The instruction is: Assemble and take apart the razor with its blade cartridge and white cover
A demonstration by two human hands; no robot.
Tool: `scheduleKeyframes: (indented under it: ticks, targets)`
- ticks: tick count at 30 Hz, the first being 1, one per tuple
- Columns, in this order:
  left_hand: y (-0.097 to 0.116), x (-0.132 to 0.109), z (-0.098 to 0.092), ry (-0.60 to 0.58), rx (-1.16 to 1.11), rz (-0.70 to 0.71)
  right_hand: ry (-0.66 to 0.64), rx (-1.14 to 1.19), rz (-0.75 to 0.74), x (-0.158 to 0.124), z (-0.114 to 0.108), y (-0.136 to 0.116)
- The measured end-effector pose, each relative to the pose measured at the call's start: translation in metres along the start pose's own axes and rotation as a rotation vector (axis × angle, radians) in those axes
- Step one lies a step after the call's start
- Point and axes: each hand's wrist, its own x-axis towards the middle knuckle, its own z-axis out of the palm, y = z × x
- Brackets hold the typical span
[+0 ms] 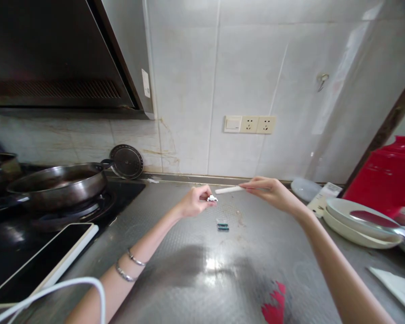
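Note:
Above the middle of the steel counter, my left hand (196, 201) pinches a small white piece with dark marks (212, 198); its exact kind is too small to make out. My right hand (268, 191) has its fingers closed on the end of a slim white stick (228, 190), whose free end points left at the small piece. A short gap separates the two. Below them on the counter lies a small clear pack with dark green strips (223, 226). Neither hand touches it.
A steel pan (62, 182) sits on the black stove at left, near a phone (43, 261) with a white cable (70, 282). Stacked dishes (361, 229) and a red container (384, 173) stand at right. The steel counter (189, 279) bears a red patch (275, 306).

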Motion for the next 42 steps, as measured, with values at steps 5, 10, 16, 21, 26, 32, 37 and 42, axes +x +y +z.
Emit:
scheduleKeyframes:
  ticks: [5, 10, 16, 21, 26, 32, 37, 42]
  targets:
    - [0.002, 0.000, 0.000, -0.001, 0.019, 0.000, -0.030, 0.100, -0.010, 0.002, 0.001, -0.002]
    - [0.001, -0.001, 0.001, -0.015, -0.005, -0.002, -0.071, 0.135, 0.004, 0.006, 0.008, 0.005]
    - [-0.003, 0.000, 0.003, -0.020, 0.015, -0.005, -0.104, 0.161, 0.000, 0.006, 0.009, 0.008]
    - [-0.003, 0.000, 0.003, -0.015, 0.005, -0.002, -0.089, 0.129, 0.012, 0.006, 0.006, 0.009]
    - [0.001, 0.000, 0.003, -0.028, 0.011, 0.010, -0.132, 0.150, 0.015, 0.004, 0.007, 0.004]
    - [-0.002, 0.001, 0.003, -0.005, 0.033, -0.006, -0.069, 0.151, 0.019, 0.006, 0.013, 0.006]
    - [0.000, 0.000, 0.003, -0.017, 0.036, 0.027, -0.122, 0.168, 0.005, 0.004, 0.010, 0.009]
    - [0.004, -0.001, 0.003, 0.009, 0.028, 0.018, -0.023, 0.144, 0.037, -0.001, -0.002, 0.009]
